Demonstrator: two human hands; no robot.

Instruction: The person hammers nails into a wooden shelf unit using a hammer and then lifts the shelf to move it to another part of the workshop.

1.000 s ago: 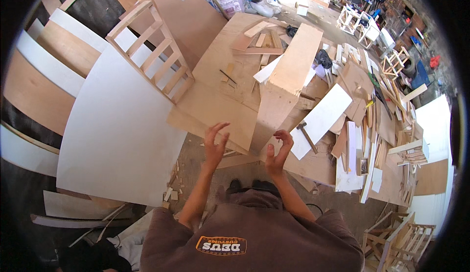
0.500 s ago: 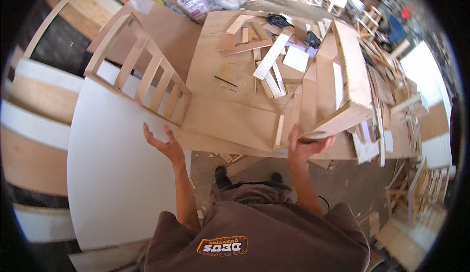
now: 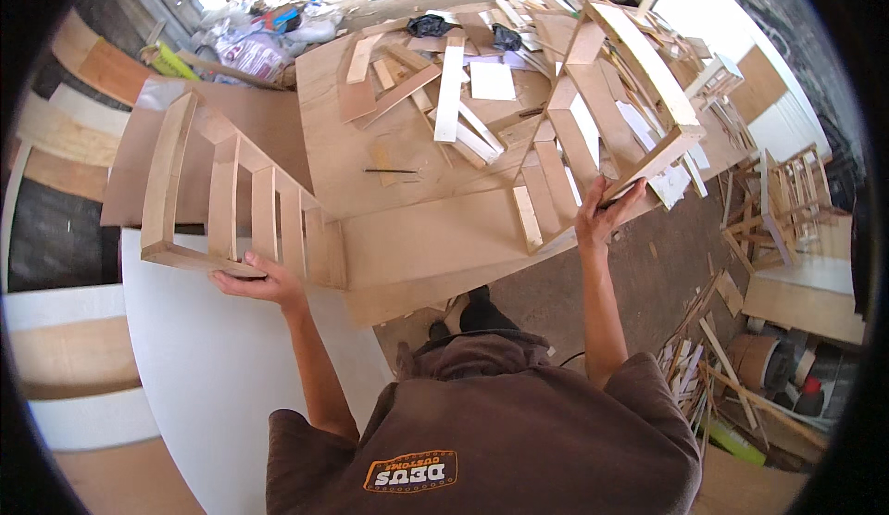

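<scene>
A slatted wooden frame (image 3: 211,191) stands at the left edge of the worktable, its crosspieces set like ladder rungs. My left hand (image 3: 269,283) is closed on its near lower rail, the thumb above and the fingers beneath. On the right, a second slatted wooden frame (image 3: 681,98) leans over the table. My right hand (image 3: 604,214) is closed round the near rail of that one, the palm turned up. Between the two lies a flat wooden stretch (image 3: 431,242); whether it joins them I cannot tell.
Loose boards, including a white strip (image 3: 449,89), and black plastic bags (image 3: 430,26) lie on the worktable (image 3: 324,144). A thin dark stick (image 3: 391,170) rests near its middle. A large white panel (image 3: 185,348) is at lower left. Wood scraps (image 3: 694,357) are heaped on the floor at right.
My view has turned to the right. My left hand, apart from the left frame before, now grips its rail. My right hand stays at the right frame, which sits further from me.
</scene>
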